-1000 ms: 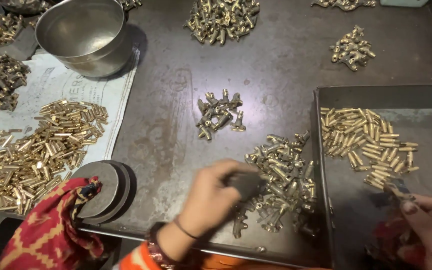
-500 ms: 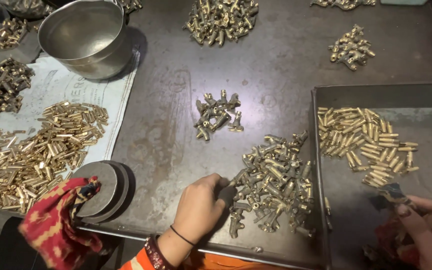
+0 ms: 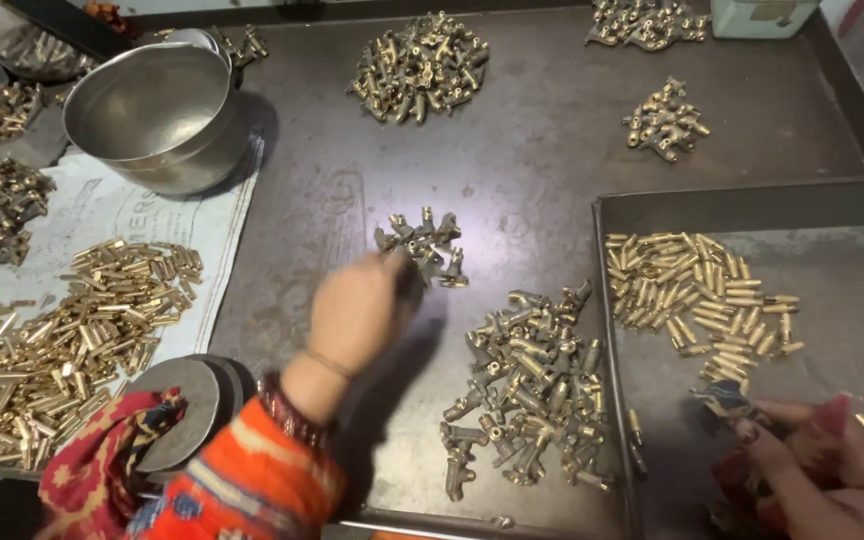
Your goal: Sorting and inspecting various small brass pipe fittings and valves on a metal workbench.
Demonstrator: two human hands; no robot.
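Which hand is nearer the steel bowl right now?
Left. The left hand is out over the table centre, below and right of the steel bowl; the right hand rests in the tray, far across.

Left hand [image 3: 357, 310] stretched over the dark metal table [image 3: 542, 190], fingers blurred at the small cluster of brass fittings [image 3: 422, 245] near its middle. Right hand [image 3: 812, 465] low in the shallow tray [image 3: 852, 205] at the right edge, closed around a small dark piece. Larger fittings pile [image 3: 527, 390] just left of the tray wall. Brass pins [image 3: 697, 290] inside the tray. Steel bowl [image 3: 152, 110] at the far left corner.
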